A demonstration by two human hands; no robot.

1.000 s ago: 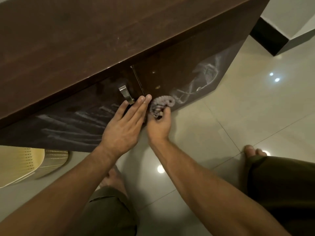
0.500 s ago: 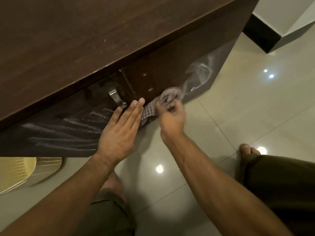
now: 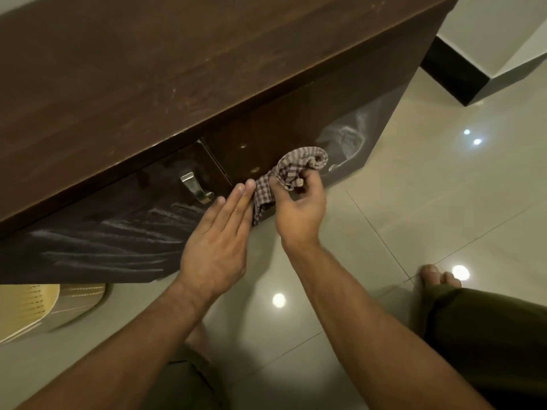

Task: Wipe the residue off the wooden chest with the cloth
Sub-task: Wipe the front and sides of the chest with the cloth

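The dark wooden chest (image 3: pixel 183 72) fills the upper left, its glossy front facing me. White residue streaks show on the left door (image 3: pixel 112 238) and on the right door's far end (image 3: pixel 349 134). My right hand (image 3: pixel 299 208) is shut on a checked cloth (image 3: pixel 296 170), bunched against the lower part of the right door, with a tail hanging down. My left hand (image 3: pixel 219 235) lies flat with fingers together against the front near the gap between the doors, touching the cloth's tail.
A metal handle (image 3: pixel 195 187) sticks out of the left door just above my left hand. A yellow plastic basket (image 3: pixel 35 309) stands on the floor at lower left. Glossy beige floor tiles (image 3: pixel 444 202) spread to the right. My knees and bare feet are below.
My right hand has carried the cloth rightward along the right door, and the cloth has partly unfolded with a tail hanging. My left hand has stayed flat on the front.
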